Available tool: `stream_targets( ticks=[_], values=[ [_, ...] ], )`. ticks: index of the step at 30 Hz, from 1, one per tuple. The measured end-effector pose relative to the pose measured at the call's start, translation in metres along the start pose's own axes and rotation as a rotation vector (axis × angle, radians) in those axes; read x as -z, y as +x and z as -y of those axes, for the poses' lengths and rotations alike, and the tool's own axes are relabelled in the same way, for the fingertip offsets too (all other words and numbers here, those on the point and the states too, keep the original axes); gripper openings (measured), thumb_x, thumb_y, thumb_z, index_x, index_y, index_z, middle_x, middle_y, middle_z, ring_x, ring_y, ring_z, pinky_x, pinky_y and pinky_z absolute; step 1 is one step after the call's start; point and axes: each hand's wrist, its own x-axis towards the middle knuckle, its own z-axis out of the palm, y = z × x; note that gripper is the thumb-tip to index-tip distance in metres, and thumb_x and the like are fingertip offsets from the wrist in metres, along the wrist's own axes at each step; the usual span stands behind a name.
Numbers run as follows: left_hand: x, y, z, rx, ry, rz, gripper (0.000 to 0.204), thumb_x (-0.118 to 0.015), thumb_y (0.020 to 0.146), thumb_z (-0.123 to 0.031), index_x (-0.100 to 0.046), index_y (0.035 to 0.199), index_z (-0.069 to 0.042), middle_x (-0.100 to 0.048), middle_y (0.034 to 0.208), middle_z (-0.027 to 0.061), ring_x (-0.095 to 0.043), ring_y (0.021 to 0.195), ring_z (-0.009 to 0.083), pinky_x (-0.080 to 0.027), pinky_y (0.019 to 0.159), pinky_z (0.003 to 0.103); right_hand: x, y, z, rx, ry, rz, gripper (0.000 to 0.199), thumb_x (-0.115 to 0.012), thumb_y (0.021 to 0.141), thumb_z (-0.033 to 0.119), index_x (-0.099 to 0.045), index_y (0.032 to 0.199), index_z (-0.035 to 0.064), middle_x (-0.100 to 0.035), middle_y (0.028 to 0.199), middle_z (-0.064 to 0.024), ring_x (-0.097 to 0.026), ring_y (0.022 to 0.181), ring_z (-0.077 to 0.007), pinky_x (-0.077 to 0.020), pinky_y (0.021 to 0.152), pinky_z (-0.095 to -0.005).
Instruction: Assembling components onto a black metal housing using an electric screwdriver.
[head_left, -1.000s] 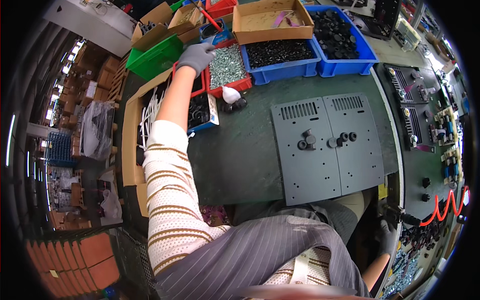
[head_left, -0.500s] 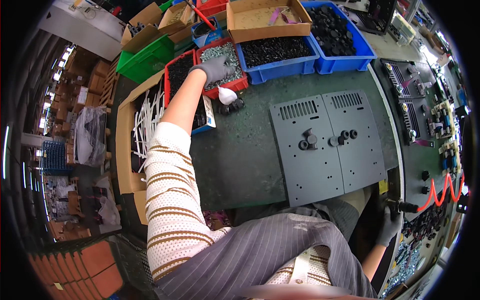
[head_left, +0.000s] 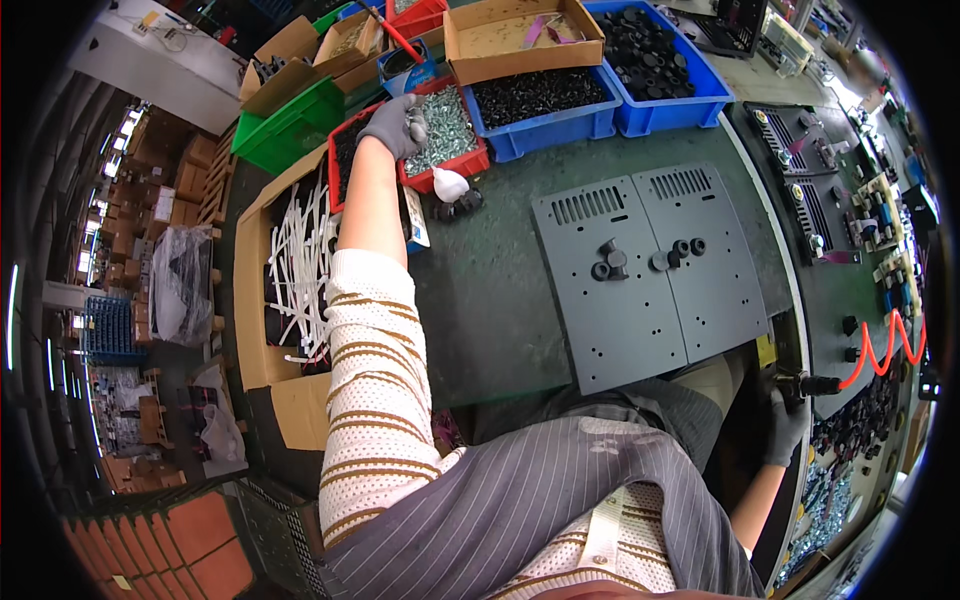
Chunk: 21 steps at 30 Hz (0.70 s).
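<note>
My left hand point(head_left: 393, 127), in a grey glove, is over the left side of a red bin of silver screws point(head_left: 442, 130), next to a second red bin point(head_left: 337, 137) with dark small parts. Its fingers are curled in; whatever they hold is hidden. At the right edge of the bench my gloved right hand point(head_left: 787, 428) grips a black air screwdriver point(head_left: 816, 386) joined to a red coiled hose point(head_left: 880, 352). Between them lie two grey metal panels point(head_left: 640, 320) side by side, with slots and holes. Several black round plastic parts point(head_left: 612, 262) rest on them.
Blue bins point(head_left: 550, 135) of black parts stand at the back, a shallow cardboard tray point(head_left: 520, 45) on one. Left is a carton of white cable ties point(head_left: 298, 265). A white bulb-shaped thing point(head_left: 450, 185) sits before the red bins. Dark assemblies point(head_left: 800, 170) lie far right.
My left hand has drawn left from the middle of the silver screws to the bin's left side, its fingers curled. My right hand still holds the air screwdriver.
</note>
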Motion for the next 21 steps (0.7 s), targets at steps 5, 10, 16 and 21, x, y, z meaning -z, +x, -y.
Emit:
stream_targets(
  ticks=[5,10,16,21],
  values=[
    [0.014,0.008,-0.005,-0.125,-0.042,-0.119,0.012,-0.048,0.100,-0.017,-0.055,0.101,-0.007,-0.051,0.078,0.0001,-0.045,0.055,0.0055,-0.032,0.040,0.017,-0.003,0.004,-0.012,-0.029,0.153,0.017,0.057,-0.067,0.084,-0.007,-0.049,0.138,-0.0015,-0.062,0.123,-0.0074,-0.061,0.111,-0.0164,-0.0464,0.101,-0.0322],
    [0.023,-0.005,-0.004,-0.197,-0.303,0.084,0.014,-0.048,0.098,-0.012,-0.058,0.103,-0.003,-0.060,0.088,0.0051,-0.051,0.059,0.0089,-0.037,0.041,0.018,-0.004,0.003,-0.021,-0.003,0.174,0.005,0.060,-0.068,0.084,-0.006,-0.047,0.140,-0.0015,-0.062,0.123,-0.0074,-0.061,0.110,-0.0161,-0.0475,0.099,-0.0316],
    [0.018,-0.050,0.015,-0.057,-0.542,0.325,0.019,-0.048,0.092,-0.007,-0.059,0.105,0.001,-0.063,0.088,0.0070,-0.057,0.065,0.0148,-0.043,0.044,0.020,-0.009,0.000,0.005,-0.022,-0.020,-0.125,0.056,-0.076,0.081,0.001,-0.054,0.133,-0.0049,-0.067,0.113,-0.0069,-0.063,0.101,-0.0151,-0.0496,0.095,-0.0302],
    [0.021,-0.118,0.075,-0.089,-0.546,0.637,0.023,-0.050,0.097,-0.009,-0.059,0.117,0.000,-0.067,0.086,0.0098,-0.055,0.061,0.0099,-0.042,0.039,0.018,0.008,-0.004,0.104,0.196,-0.138,-0.357,0.051,-0.079,0.079,0.008,-0.059,0.124,-0.0058,-0.067,0.112,-0.0101,-0.064,0.098,-0.0174,-0.0513,0.093,-0.0313]
  ],
)
